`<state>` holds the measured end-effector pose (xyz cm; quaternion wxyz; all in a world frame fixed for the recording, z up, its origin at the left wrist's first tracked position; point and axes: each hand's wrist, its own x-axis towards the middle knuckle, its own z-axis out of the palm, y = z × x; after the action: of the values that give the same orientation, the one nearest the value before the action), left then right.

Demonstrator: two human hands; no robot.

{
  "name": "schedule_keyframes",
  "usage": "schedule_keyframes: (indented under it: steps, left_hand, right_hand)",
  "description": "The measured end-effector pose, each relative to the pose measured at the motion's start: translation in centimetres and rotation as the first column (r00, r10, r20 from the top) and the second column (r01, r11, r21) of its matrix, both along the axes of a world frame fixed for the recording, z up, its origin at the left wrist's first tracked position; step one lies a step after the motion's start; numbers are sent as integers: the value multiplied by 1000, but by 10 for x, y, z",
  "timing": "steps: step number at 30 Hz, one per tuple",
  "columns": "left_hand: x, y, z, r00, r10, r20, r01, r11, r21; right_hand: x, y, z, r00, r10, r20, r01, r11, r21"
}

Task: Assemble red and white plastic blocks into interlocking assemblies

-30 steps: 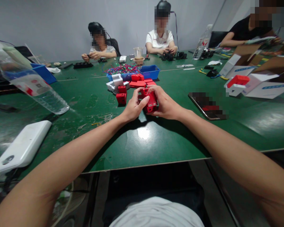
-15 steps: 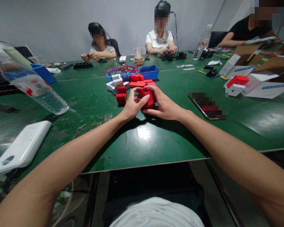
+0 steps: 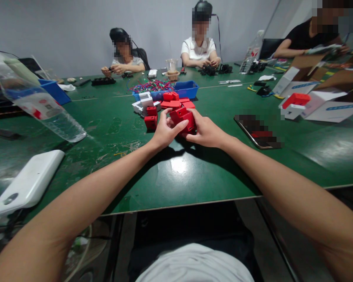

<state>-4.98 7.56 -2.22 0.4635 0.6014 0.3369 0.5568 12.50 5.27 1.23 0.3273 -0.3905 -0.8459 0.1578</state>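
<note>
Between my two hands is a red blocky plastic part [image 3: 182, 117] with a small hole in its upper face. My left hand [image 3: 165, 132] grips it from the left, thumb across its front. From the right my right hand [image 3: 207, 131] closes on the same part, its thumb low and its fingers mostly hidden behind. Left of my left hand a red block-shaped piece [image 3: 151, 119] stands on the table. White plastic pieces [image 3: 145, 103] lie just behind it, and more red pieces [image 3: 172, 100] are heaped beyond my hands.
A blue bin [image 3: 188, 89] with colourful wires [image 3: 155, 86] stands behind the pieces. Right lie a phone [image 3: 257, 132] and open cardboard boxes [image 3: 332, 107]. Left are a plastic bottle [image 3: 47, 107] and a white power-bank-like device [image 3: 29, 180]. Several people sit around the green table [image 3: 176, 180].
The red part has been turned between my hands, so a different face with a hole now shows. My right thumb and fingers have shifted slightly; the surroundings are the same.
</note>
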Motion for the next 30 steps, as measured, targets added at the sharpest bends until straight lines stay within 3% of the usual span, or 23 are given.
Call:
schedule_keyframes:
  steps: [11,20,30]
  left_hand:
    - [-1,-11,13,980,121,-157,-119,993,21]
    - [-5,-4,6,947,123,-296,-118,992,37]
    - [-4,-10,12,967,-45,-251,10,991,-137]
  right_hand:
    - [4,4,1,999,-34,-23,37,991,131]
    - [7,13,-9,996,-87,11,80,960,269]
    - [6,16,-8,992,-33,-120,69,948,312]
